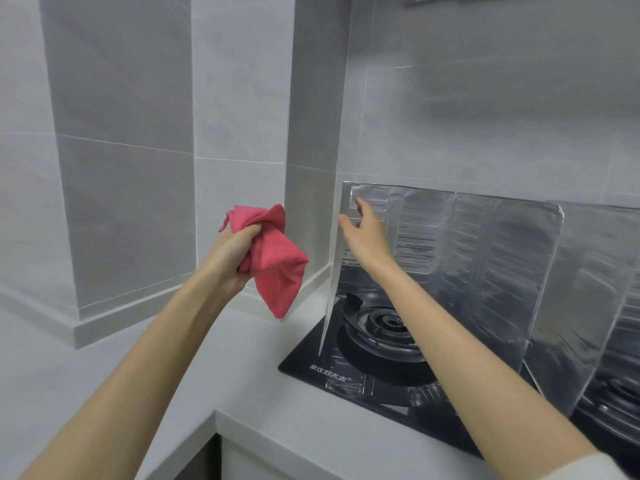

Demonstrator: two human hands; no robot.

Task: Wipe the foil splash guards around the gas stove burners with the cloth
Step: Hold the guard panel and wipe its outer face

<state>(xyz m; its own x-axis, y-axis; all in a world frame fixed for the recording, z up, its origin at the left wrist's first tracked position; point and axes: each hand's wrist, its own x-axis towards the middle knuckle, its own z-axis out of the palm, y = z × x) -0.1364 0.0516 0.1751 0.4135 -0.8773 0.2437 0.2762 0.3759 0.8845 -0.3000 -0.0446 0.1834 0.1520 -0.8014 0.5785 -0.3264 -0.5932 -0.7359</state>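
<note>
Left hand (239, 252) lifts a pink cloth (277, 261) while the right hand (367, 230) reaches for the foil splash guard (485, 254).

The left fingers are clenched round the bunched cloth, held up in the air above the white counter (242, 375), just left of the guard and not touching it. The right fingers are stretched out loosely at the guard's upper left corner; I cannot tell if they touch the foil. This guard stands folded round the left burner (384, 327) on the black glass stove (311, 363). A second foil guard (595, 271) stands just to its right, round the right burner (616, 403).
</note>
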